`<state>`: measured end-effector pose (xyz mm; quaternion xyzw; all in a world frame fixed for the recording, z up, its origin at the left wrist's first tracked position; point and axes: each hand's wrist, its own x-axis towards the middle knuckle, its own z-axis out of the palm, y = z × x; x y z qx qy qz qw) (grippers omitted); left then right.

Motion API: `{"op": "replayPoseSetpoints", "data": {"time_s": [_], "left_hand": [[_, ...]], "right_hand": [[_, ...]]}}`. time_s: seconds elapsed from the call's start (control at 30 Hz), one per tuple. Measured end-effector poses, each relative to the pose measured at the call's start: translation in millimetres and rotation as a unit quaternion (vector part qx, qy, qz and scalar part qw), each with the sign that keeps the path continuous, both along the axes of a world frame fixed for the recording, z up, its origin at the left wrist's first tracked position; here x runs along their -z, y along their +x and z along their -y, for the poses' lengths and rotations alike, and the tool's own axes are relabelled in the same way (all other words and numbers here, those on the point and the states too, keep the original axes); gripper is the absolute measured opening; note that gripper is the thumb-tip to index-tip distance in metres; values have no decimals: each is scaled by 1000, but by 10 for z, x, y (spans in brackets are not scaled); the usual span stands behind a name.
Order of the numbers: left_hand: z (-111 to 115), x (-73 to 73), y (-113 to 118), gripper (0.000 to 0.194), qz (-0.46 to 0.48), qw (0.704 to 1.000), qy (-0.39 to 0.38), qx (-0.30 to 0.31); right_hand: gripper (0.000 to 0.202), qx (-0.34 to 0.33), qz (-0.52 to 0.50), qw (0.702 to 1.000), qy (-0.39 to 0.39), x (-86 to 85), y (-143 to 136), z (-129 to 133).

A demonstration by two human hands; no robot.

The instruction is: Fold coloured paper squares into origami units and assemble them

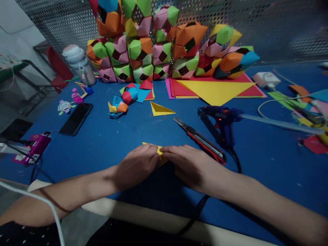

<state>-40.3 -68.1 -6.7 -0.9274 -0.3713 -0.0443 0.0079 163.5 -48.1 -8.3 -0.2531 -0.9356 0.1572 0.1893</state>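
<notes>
Between my hands, low over the blue table (143,131), is a small piece of folded yellow paper (161,154). My left hand (138,164) is closed with its fingertips on the paper's left side. From the right, my right hand (191,165) presses its bent fingers on the same piece; its thumb is mostly hidden. Much of the paper is covered by the fingers. Just beyond lies a folded yellow paper triangle (161,109). A red and black utility knife (201,140), blade out, lies close to my right hand.
A blue hot glue gun (222,121) with a lit red light and a cord stands right of the knife. Colourful folded-paper balls (139,51) are stacked along the back. Red and yellow paper sheets (217,90) lie before them. A phone (76,119) and a bottle (79,65) are left.
</notes>
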Motion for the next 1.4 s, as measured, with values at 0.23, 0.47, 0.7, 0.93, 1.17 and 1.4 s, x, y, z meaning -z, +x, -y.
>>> {"op": "replayPoseSetpoints", "data": {"time_s": [0.23, 0.47, 0.7, 0.93, 1.17, 1.4], "left_hand": [[23, 5, 8, 27, -38, 995, 96, 10], [55, -42, -30, 25, -84, 988, 129, -30], [-62, -143, -119, 27, -50, 995, 66, -53], [-211, -169, -157, 26, 73, 994, -3, -84], [-142, -67, -94, 31, 118, 983, -140, -29], [-140, -239, 1, 38, 415, 818, -315, -244]], "right_hand": [[29, 74, 129, 980, 135, 31, -199, 31], [33, 101, 167, 951, 240, -39, 7, 173], [18, 105, 203, 956, 184, -173, 155, 134], [15, 120, 221, 967, 40, -337, 195, -57], [24, 152, 130, 978, -51, -193, 140, -117], [35, 222, -116, 929, -273, -142, -7, -128]]}}
